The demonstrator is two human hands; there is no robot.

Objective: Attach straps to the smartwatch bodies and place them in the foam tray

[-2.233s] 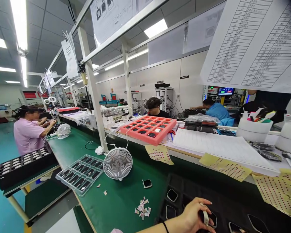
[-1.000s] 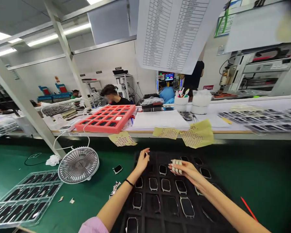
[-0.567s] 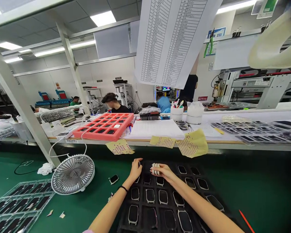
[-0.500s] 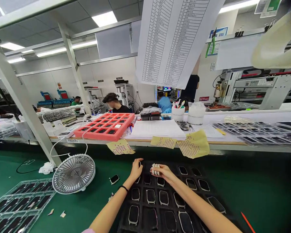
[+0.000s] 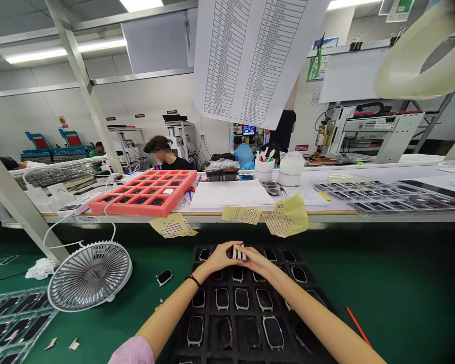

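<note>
Writing: hanging sheet (image 5: 250,65) carries ruled columns with numbered rows, row text too small to read surely. Label (image 5: 87,219) on shelf edge bears blurred dark characters. No brand legible on the watches

Held: pale-edged pieces (image 5: 238,253), a small stack between the two hands, just above the far part of black tray (image 5: 210,303). Whitish bands alternate with dark gaps; a darker face shows at the left end. Finer detail too small to tell

Left hand (image 5: 223,258): fingers and thumb curled nearly closed round the stack's left side. Right hand (image 5: 253,259): fingers drawn together, pinching its right side

Tray: rows of compartments, many with rounded-rectangular watches (image 5: 241,299), black faces, mostly silvery rims. One loose watch (image 5: 164,277) lies on green table (image 5: 147,303), left of tray. Fan (image 5: 94,275) farther left; red stick (image 5: 358,326) right of tray
</note>
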